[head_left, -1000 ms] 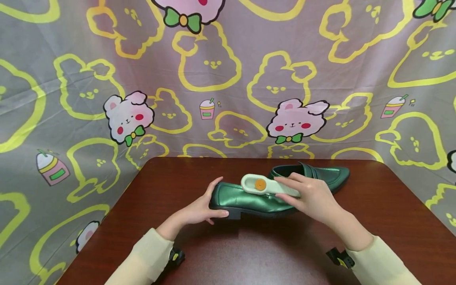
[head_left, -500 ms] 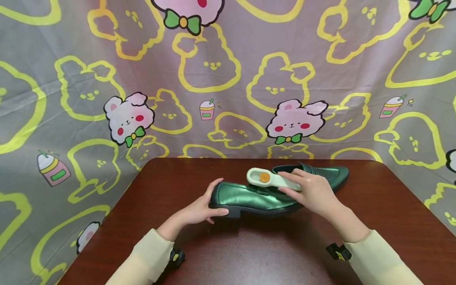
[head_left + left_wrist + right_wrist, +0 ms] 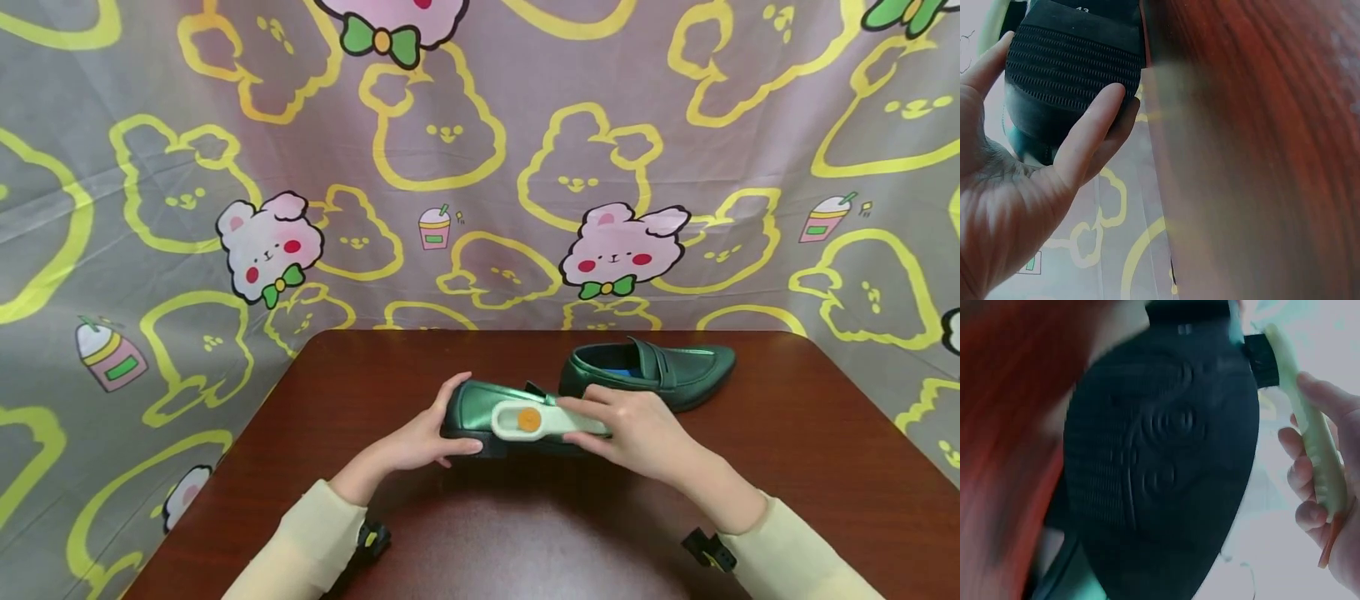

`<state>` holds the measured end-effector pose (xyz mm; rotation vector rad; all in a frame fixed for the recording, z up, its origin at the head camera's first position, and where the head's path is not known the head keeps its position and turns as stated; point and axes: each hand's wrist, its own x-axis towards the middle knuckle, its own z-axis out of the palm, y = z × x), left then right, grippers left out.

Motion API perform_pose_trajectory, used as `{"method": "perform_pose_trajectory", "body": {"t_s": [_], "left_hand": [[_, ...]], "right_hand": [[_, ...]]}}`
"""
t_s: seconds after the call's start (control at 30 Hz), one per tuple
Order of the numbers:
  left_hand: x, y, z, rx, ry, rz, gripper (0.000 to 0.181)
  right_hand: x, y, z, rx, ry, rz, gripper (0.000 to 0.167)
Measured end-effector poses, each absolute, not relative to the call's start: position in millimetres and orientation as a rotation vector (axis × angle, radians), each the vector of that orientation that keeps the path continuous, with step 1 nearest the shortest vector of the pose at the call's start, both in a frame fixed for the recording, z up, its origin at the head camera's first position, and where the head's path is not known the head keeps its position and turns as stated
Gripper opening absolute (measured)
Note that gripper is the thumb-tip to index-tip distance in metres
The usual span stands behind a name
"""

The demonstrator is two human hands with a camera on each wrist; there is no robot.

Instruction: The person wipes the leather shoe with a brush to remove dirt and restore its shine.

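Observation:
My left hand (image 3: 416, 446) grips a metallic green loafer (image 3: 483, 396) by its heel end, thumb on the block heel (image 3: 1072, 69). In the right wrist view, the shoe's black patterned sole (image 3: 1166, 456) is seen from below. My right hand (image 3: 641, 429) holds a pale green shoe brush (image 3: 555, 422) with an orange round spot by its handle. The brush lies along the near side of the loafer, and its dark bristles (image 3: 1263, 360) appear to touch the shoe's side. The brush and right hand hide much of the loafer's toe half in the head view.
A matching green loafer (image 3: 693, 371) stands upright behind my right hand, toe pointing right. The dark red wooden table (image 3: 510, 533) ends at a patterned cloth backdrop (image 3: 480, 158) behind and on both sides.
The brush rose slightly over the loafer's top, then came down and left to its near side. My left hand keeps its hold on the heel. More of the other loafer now shows.

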<state>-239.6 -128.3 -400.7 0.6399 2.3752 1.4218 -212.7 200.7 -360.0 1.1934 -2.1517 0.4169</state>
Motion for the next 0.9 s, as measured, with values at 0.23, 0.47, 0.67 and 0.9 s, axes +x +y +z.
{"method": "perform_pose_trajectory", "body": {"t_s": [0.23, 0.47, 0.67, 0.9], "left_hand": [[-238, -127, -398, 0.619, 2.366, 1.414, 0.098], [-239, -128, -399, 0.616, 2.339, 1.409, 0.098], [-239, -129, -399, 0.614, 2.327, 1.408, 0.098], [-239, -129, -398, 0.608, 2.324, 1.411, 0.098]], "right_hand": [[-224, 226, -353, 0.904, -2.276, 0.495, 0.043], [-218, 229, -351, 0.807, -2.299, 0.582, 0.041], [-208, 222, -359, 1.170, -2.203, 0.541, 0.038], [-213, 232, -360, 1.103, -2.193, 0.466, 0.039]]}}
